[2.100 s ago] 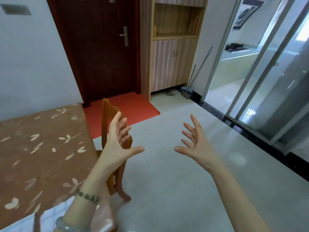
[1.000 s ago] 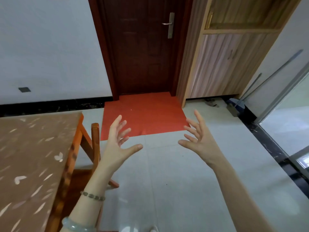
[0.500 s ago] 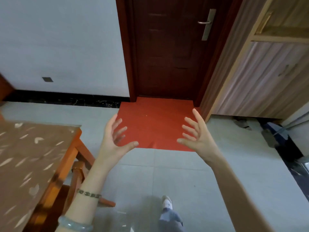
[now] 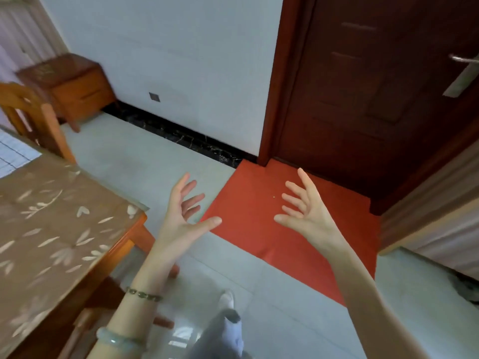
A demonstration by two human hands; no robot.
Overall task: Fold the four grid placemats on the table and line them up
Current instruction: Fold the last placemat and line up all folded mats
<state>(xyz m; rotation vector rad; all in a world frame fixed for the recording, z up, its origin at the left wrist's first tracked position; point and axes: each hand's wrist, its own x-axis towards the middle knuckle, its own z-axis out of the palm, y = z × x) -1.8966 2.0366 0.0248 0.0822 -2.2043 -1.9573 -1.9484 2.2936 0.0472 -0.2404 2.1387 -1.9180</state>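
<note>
A corner of one pale grid placemat shows at the far left edge, lying on the table with its brown leaf-patterned cover. My left hand is raised in the air just right of the table's corner, fingers spread, holding nothing. My right hand is up beside it over the red mat, also spread and empty. Both hands are well away from the placemat. The other placemats are out of view.
A wooden chair stands behind the table at the left, with a small wooden cabinet by the wall. A red floor mat lies before a dark door. My foot is on the grey tiles.
The view has swung to the left: the door moved to the right, the table takes up more of the left side, and a placemat corner came into sight. Both hands stayed raised and spread.
</note>
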